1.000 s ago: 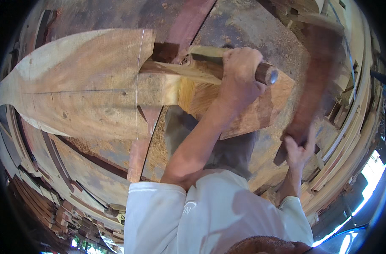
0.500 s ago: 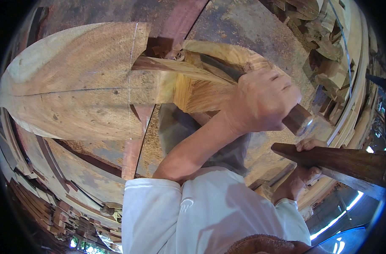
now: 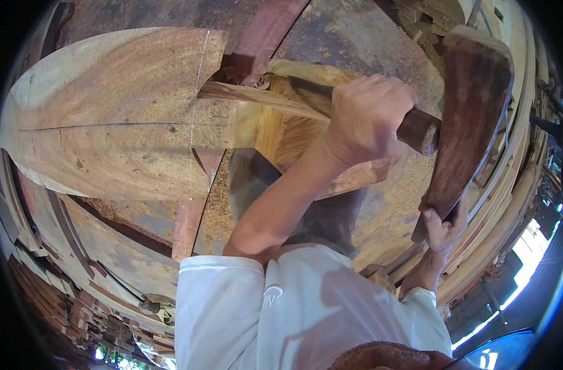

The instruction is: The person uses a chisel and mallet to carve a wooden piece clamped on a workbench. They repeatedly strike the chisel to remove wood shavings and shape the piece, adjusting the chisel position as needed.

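My left hand is wrapped round a chisel, whose dark blade reaches left into a hollow in the pale wood. The tip is hard to make out. My right hand grips the narrow end of a dark wooden mallet, which is raised upright with its broad head beside the chisel's butt end. A large carved wooden piece, rounded and tapering to the left, carries a dark line along its middle and a white line across it. Its narrower right part lies under my left hand and forearm.
A reddish plank runs beneath the carved piece. Shavings and sawdust lie on the stained surface. Long curved boards and offcuts line the right side, and stacked wood pieces fill the lower left.
The mallet has swung up from lying level at the lower right to upright beside the chisel's butt. My left hand and the chisel have shifted slightly left and up.
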`<state>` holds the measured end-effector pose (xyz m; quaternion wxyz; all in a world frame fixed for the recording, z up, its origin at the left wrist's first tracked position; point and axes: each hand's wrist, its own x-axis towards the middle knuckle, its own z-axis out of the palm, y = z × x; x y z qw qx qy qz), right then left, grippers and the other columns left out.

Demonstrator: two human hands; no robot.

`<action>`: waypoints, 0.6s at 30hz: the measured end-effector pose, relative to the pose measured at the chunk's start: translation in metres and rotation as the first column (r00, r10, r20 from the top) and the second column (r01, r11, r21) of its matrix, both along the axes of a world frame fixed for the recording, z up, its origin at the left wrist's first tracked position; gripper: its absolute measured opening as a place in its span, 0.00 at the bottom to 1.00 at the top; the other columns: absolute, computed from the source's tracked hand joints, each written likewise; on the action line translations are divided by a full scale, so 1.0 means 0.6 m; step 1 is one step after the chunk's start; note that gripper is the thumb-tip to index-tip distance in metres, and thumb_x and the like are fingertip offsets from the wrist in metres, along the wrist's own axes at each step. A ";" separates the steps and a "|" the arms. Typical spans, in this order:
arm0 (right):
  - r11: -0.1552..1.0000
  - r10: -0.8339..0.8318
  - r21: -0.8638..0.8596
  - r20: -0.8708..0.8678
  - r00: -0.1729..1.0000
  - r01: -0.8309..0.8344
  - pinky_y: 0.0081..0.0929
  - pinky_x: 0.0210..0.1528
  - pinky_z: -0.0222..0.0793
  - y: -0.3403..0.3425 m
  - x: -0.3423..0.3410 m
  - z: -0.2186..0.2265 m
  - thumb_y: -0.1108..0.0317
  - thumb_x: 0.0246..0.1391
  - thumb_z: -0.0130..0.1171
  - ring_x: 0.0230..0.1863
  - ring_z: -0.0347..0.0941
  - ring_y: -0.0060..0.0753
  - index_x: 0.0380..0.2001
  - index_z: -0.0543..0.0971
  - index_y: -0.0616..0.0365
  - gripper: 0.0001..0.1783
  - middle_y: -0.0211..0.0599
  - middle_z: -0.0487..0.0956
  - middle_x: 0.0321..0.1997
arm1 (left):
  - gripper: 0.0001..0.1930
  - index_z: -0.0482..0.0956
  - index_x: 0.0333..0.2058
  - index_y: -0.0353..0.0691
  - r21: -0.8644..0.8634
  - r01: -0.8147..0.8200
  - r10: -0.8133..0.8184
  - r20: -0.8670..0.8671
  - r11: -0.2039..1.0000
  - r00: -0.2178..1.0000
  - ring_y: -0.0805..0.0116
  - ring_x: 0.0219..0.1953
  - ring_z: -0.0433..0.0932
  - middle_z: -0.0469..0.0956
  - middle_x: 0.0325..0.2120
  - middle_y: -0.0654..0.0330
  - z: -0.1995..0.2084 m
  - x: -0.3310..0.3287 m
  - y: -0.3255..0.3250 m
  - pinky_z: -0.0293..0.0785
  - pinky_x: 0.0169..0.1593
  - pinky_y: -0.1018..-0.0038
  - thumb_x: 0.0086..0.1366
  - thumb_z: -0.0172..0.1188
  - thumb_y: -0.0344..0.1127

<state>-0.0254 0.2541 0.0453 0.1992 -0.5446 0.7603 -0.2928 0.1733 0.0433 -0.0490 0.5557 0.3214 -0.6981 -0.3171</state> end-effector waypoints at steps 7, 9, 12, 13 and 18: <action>0.990 0.010 -0.130 0.416 0.910 0.048 0.37 0.44 0.79 -0.007 0.020 0.020 0.54 0.48 0.78 0.39 0.81 0.43 0.51 0.79 0.67 0.34 0.50 0.83 0.40 | 0.16 0.77 0.27 0.42 0.026 0.002 -0.001 -0.060 1.000 0.998 0.56 0.25 0.79 0.77 0.23 0.59 -0.011 0.007 -0.001 0.75 0.29 0.65 0.38 0.73 0.35; 0.999 0.044 0.003 0.069 0.997 -0.044 0.40 0.57 0.75 -0.004 0.016 0.017 0.58 0.47 0.78 0.48 0.81 0.46 0.61 0.75 0.70 0.42 0.49 0.83 0.47 | 0.15 0.77 0.26 0.44 0.028 0.001 0.003 -0.143 1.000 0.990 0.56 0.24 0.79 0.77 0.22 0.59 -0.013 0.012 0.004 0.75 0.29 0.65 0.38 0.72 0.35; 0.995 -0.073 0.070 0.041 0.996 0.070 0.41 0.63 0.72 0.004 0.004 0.014 0.61 0.47 0.77 0.53 0.80 0.47 0.68 0.70 0.70 0.47 0.49 0.83 0.51 | 0.15 0.77 0.26 0.44 0.013 -0.020 0.023 -0.201 1.000 0.979 0.56 0.23 0.78 0.77 0.22 0.60 -0.017 0.020 0.006 0.74 0.28 0.65 0.39 0.73 0.34; 0.990 -0.137 0.040 0.184 0.973 0.132 0.39 0.58 0.73 0.014 -0.008 0.007 0.61 0.47 0.77 0.48 0.80 0.45 0.67 0.69 0.68 0.46 0.48 0.82 0.49 | 0.14 0.77 0.26 0.45 0.015 -0.017 0.020 -0.178 1.000 0.984 0.57 0.23 0.78 0.77 0.22 0.60 -0.019 0.020 0.005 0.74 0.28 0.65 0.39 0.73 0.34; 0.988 0.124 -0.142 0.476 0.870 -0.063 0.35 0.54 0.74 -0.003 0.001 0.000 0.66 0.47 0.75 0.46 0.79 0.42 0.66 0.69 0.67 0.43 0.49 0.82 0.49 | 0.14 0.76 0.26 0.43 0.022 -0.022 0.025 -0.107 0.999 0.994 0.58 0.24 0.78 0.77 0.22 0.60 -0.020 0.011 0.004 0.74 0.28 0.64 0.41 0.73 0.35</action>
